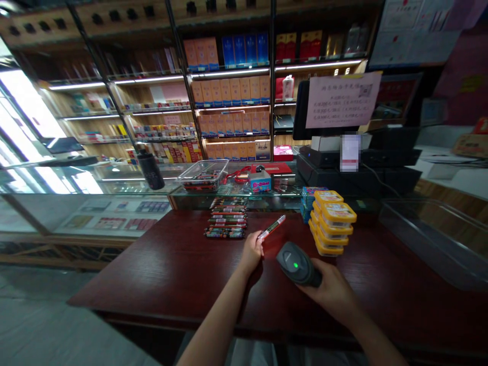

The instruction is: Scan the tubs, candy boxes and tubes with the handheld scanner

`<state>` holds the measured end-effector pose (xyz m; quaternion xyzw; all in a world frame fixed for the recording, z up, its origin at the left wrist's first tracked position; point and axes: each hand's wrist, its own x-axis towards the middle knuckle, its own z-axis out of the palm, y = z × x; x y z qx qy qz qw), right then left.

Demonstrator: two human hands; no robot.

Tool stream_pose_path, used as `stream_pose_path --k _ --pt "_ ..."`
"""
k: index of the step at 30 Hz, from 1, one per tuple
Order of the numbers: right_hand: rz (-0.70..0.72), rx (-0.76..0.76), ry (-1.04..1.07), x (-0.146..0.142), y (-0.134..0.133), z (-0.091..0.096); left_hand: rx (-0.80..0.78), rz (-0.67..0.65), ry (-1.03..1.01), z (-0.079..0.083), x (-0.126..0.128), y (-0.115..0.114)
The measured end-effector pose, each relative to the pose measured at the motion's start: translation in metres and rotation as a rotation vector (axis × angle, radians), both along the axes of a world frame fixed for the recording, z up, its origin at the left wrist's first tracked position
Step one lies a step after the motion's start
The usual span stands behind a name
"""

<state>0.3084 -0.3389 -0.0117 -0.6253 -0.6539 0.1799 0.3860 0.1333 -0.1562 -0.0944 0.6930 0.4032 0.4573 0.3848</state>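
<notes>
Between the fingers of my left hand (253, 251) is a slim wrapped stick (272, 227), held above the table and slanting up to the right. Its exact kind I cannot make out. My right hand (332, 287) is wrapped round the handle of a dark barcode scanner (295, 263), which shows a green light on top. The scanner's head points toward the stick, and a reddish glow lies on the wood near it. To the left, several similar wrapped sticks (227, 219) lie in a stacked row on the dark red table (168, 274).
Yellow-lidded boxes (332, 223) stand stacked right of centre, with blue packs (308, 206) behind them. A clear bin (430, 244) sits at the right. On the glass counter are a clear basket (204, 175), a small box (260, 181), a black bottle (150, 169) and a monitor (301, 112).
</notes>
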Motion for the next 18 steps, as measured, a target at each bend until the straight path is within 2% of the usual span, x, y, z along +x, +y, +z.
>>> stream_pose_path --k 4,8,13,18 --pt "0.001 -0.018 -0.016 -0.003 0.002 -0.004 -0.068 0.016 -0.080 -0.003 -0.001 0.000" --pt "-0.112 -0.020 -0.173 0.000 0.005 -0.011 -0.036 0.026 -0.051 -0.001 -0.003 -0.001" --pt "-0.192 -0.042 -0.442 0.020 0.006 -0.024 0.239 0.158 0.184 0.010 -0.008 -0.005" --pt "-0.211 0.047 -0.556 0.035 0.009 -0.054 0.253 0.282 0.456 0.023 -0.007 -0.014"
